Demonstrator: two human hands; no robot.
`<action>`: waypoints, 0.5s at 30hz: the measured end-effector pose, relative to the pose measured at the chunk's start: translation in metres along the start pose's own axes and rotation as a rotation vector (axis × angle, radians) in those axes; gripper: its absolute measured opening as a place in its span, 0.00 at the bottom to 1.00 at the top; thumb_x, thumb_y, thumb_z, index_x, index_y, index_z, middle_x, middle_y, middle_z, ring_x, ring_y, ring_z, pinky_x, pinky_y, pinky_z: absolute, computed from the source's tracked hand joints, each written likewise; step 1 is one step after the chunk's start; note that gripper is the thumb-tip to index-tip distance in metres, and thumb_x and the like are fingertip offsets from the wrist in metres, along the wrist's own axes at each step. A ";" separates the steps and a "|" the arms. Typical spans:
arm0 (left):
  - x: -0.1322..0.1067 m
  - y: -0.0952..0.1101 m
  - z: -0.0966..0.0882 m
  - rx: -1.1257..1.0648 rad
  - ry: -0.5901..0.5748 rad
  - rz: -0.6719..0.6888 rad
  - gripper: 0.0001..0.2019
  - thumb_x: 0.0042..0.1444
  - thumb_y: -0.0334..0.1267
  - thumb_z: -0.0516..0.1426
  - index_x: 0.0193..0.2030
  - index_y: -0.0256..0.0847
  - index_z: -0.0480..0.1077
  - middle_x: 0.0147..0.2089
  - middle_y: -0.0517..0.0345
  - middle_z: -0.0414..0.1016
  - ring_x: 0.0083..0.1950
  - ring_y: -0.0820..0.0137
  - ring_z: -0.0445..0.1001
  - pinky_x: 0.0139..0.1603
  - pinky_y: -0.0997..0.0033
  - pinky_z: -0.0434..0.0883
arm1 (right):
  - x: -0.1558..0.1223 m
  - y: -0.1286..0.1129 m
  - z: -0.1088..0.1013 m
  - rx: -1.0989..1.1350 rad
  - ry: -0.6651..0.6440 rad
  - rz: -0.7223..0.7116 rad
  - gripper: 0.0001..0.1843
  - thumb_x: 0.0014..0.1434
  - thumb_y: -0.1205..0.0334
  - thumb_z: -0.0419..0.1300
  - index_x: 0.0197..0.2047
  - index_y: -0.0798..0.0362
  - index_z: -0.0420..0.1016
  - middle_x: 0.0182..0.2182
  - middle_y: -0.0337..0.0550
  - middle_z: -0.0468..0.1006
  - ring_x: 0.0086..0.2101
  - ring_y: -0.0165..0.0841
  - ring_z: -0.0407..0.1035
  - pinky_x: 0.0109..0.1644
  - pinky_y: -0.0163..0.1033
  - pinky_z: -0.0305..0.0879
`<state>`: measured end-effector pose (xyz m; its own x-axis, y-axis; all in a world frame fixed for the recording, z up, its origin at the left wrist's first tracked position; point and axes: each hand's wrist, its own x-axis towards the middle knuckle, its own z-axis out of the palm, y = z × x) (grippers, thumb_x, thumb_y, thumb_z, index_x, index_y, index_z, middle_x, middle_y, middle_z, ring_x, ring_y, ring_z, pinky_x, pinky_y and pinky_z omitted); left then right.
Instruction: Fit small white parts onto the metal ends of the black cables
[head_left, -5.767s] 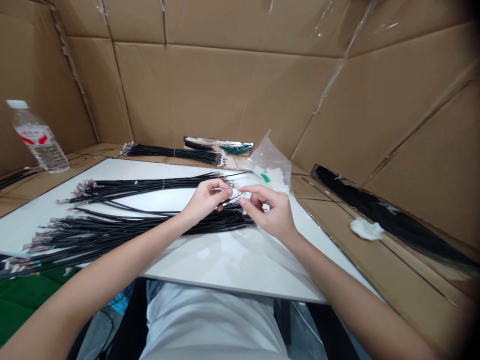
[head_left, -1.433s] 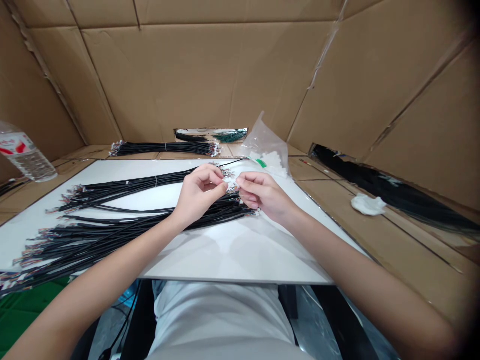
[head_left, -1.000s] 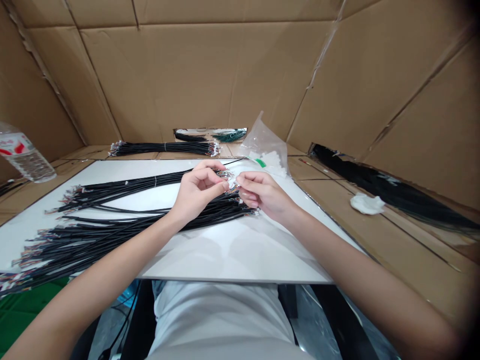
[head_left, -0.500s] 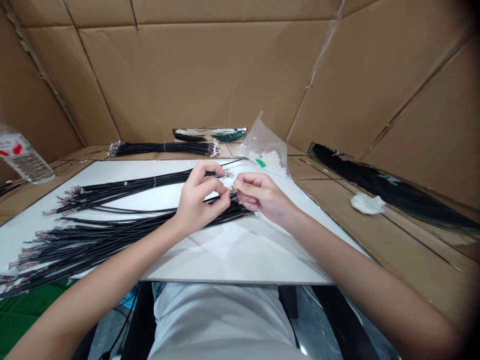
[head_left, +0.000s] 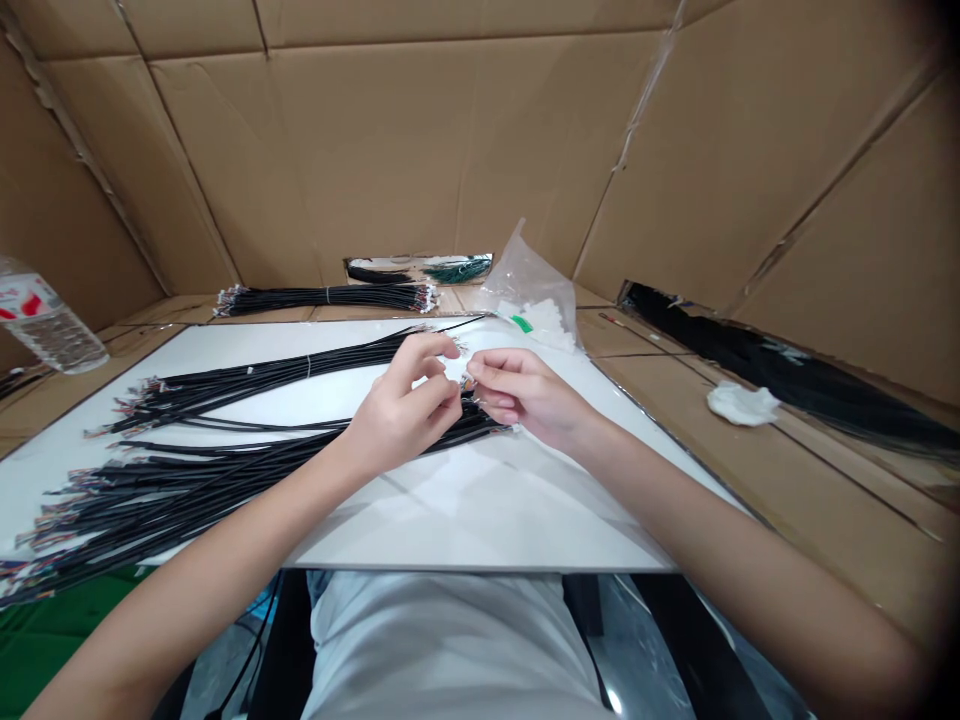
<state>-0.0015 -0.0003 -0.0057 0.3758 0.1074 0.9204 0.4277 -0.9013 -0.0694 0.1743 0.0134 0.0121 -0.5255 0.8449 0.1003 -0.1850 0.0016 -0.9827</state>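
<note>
My right hand (head_left: 529, 398) pinches a small white connector (head_left: 468, 382) with thin coloured wires at its end, between thumb and forefinger. Close against it on the left, my left hand (head_left: 405, 410) has its thumb and fingertips pressed together; whatever lies between them is too small and covered to make out. Beneath both hands runs a loose spread of black cables (head_left: 247, 465) with bare coloured wire ends at the left. A tied bundle of black cables (head_left: 262, 375) lies just beyond, its right end partly behind my left hand.
At the back lies another tied cable bundle (head_left: 322, 297), beside a clear plastic bag (head_left: 536, 290) of white pieces. A water bottle (head_left: 52, 325) stands at left. Crumpled white tissue (head_left: 742, 404) rests on cardboard at right. Cardboard walls (head_left: 450, 140) enclose the white tabletop (head_left: 480, 520).
My left hand has turned slightly, its fingers curling in more near the connector. My right hand keeps its pinch in nearly the same place. The view has shifted a little.
</note>
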 end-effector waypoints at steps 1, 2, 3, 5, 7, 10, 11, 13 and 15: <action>-0.001 -0.001 0.000 0.007 -0.017 0.013 0.09 0.55 0.21 0.55 0.32 0.39 0.62 0.48 0.49 0.63 0.34 0.76 0.66 0.32 0.73 0.72 | 0.000 0.000 0.000 0.005 0.000 0.012 0.20 0.47 0.52 0.71 0.22 0.56 0.66 0.15 0.29 0.55 0.16 0.19 0.47 0.17 0.28 0.41; -0.002 -0.002 0.001 0.014 -0.035 0.022 0.09 0.55 0.21 0.55 0.31 0.39 0.62 0.49 0.49 0.64 0.34 0.76 0.66 0.33 0.72 0.72 | 0.000 -0.001 0.000 0.010 0.000 0.021 0.20 0.48 0.53 0.71 0.22 0.56 0.66 0.15 0.29 0.55 0.16 0.19 0.46 0.17 0.28 0.41; -0.003 -0.002 0.001 0.019 -0.050 0.029 0.09 0.55 0.22 0.54 0.31 0.39 0.61 0.49 0.49 0.65 0.34 0.75 0.66 0.33 0.72 0.71 | 0.000 -0.001 0.000 0.012 0.001 0.026 0.20 0.48 0.53 0.70 0.22 0.56 0.66 0.14 0.29 0.55 0.15 0.19 0.46 0.17 0.28 0.41; -0.003 -0.003 0.000 0.026 -0.072 0.026 0.09 0.55 0.22 0.54 0.30 0.40 0.61 0.49 0.49 0.66 0.35 0.74 0.66 0.34 0.71 0.71 | 0.000 0.000 0.000 0.012 0.000 0.036 0.19 0.49 0.54 0.70 0.22 0.56 0.66 0.14 0.29 0.55 0.15 0.19 0.46 0.17 0.28 0.41; -0.003 -0.002 0.000 0.032 -0.093 -0.018 0.08 0.55 0.22 0.53 0.32 0.40 0.62 0.47 0.50 0.69 0.35 0.73 0.67 0.35 0.71 0.70 | 0.000 0.000 -0.001 0.009 -0.002 0.046 0.19 0.50 0.55 0.69 0.21 0.56 0.66 0.14 0.29 0.54 0.15 0.19 0.46 0.16 0.28 0.41; -0.002 0.001 -0.001 0.021 -0.144 -0.109 0.09 0.55 0.22 0.52 0.36 0.41 0.63 0.44 0.52 0.72 0.34 0.72 0.68 0.36 0.70 0.69 | 0.000 0.002 -0.002 0.004 -0.012 0.058 0.19 0.50 0.55 0.69 0.22 0.56 0.66 0.13 0.28 0.54 0.15 0.19 0.46 0.16 0.28 0.41; 0.000 0.001 -0.002 0.009 -0.167 -0.133 0.10 0.56 0.22 0.51 0.38 0.42 0.63 0.42 0.53 0.73 0.34 0.71 0.69 0.36 0.70 0.69 | 0.000 0.002 -0.002 -0.002 -0.015 0.061 0.19 0.50 0.55 0.69 0.22 0.56 0.66 0.13 0.28 0.54 0.15 0.19 0.46 0.16 0.28 0.42; 0.002 0.002 -0.003 -0.015 -0.218 -0.163 0.09 0.57 0.24 0.50 0.39 0.42 0.62 0.38 0.54 0.73 0.33 0.71 0.69 0.35 0.70 0.67 | 0.001 0.003 -0.003 -0.017 -0.020 0.067 0.17 0.50 0.56 0.69 0.23 0.57 0.67 0.13 0.28 0.54 0.15 0.19 0.46 0.16 0.29 0.42; 0.005 0.003 -0.004 -0.027 -0.260 -0.170 0.08 0.58 0.25 0.50 0.39 0.43 0.61 0.33 0.57 0.70 0.31 0.71 0.68 0.32 0.71 0.66 | 0.002 0.003 -0.003 -0.030 -0.018 0.071 0.17 0.50 0.56 0.69 0.24 0.57 0.69 0.13 0.28 0.54 0.14 0.19 0.46 0.16 0.29 0.41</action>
<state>-0.0012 -0.0041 0.0004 0.4998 0.3581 0.7887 0.4815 -0.8717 0.0907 0.1755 0.0163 0.0085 -0.5511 0.8338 0.0324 -0.1222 -0.0422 -0.9916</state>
